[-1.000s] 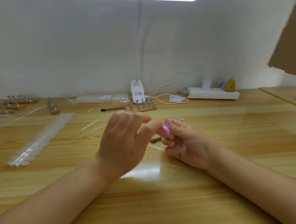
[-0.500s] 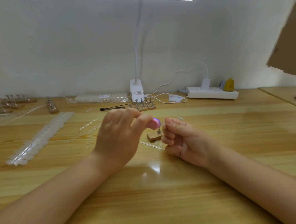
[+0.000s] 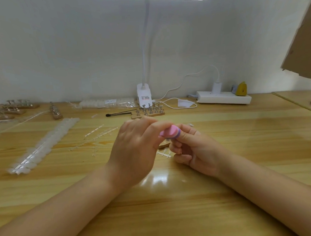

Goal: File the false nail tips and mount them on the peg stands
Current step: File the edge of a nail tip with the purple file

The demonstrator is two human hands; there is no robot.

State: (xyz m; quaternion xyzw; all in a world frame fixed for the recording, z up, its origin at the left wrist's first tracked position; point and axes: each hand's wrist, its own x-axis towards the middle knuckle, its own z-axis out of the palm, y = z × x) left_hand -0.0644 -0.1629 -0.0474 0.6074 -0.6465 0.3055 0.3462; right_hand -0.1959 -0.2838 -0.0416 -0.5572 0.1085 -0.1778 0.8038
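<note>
My left hand (image 3: 134, 150) pinches a small pink and purple nail file block (image 3: 170, 132) between thumb and fingers. The file lies against the fingertips of my right hand (image 3: 193, 151), whose fingers are curled with thumb and forefinger pinched together as on a nail tip. The file hides the tip itself. Just under the hands sits a small wooden peg stand (image 3: 163, 145). A larger peg stand with several metal pegs (image 3: 149, 111) stands at the back centre.
Long strips of clear nail tips (image 3: 41, 146) lie at the left, with bare sprues (image 3: 99, 135) beside them. A bag of tips (image 3: 106, 102), a black brush (image 3: 118, 114), a lamp base (image 3: 144, 96) and a power strip (image 3: 222, 98) line the back. More peg stands (image 3: 11, 108) sit far left.
My left hand slid the file left, away from my right fingertips, then back right against them. My right hand stayed nearly still.
</note>
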